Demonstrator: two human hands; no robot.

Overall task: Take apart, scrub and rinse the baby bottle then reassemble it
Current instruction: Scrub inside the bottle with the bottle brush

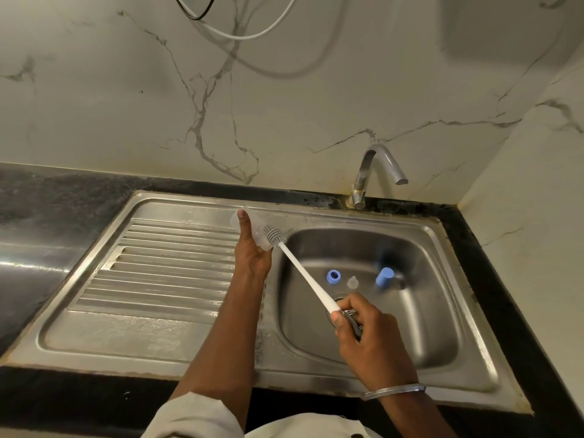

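Centrally, clear bottle (258, 233) gripped in left hand (252, 256) beside the basin, white brush (303, 273) held by its handle in right hand (369, 339), bristles at bottle mouth, blue ring (333, 276), clear teat (351, 282), blue cap (385, 277) lying in sink (429, 311).

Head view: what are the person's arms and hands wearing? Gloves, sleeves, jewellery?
No gloves on the left hand or right hand. Pale cream sleeve ends near the left elbow. Thin silver bangle on the right wrist; right forearm bare.

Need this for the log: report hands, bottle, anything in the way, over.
Left hand grips clear bottle; right hand grips brush handle, brush head at bottle. Blue ring, nipple, blue cap loose in sink basin. Nothing in the way.
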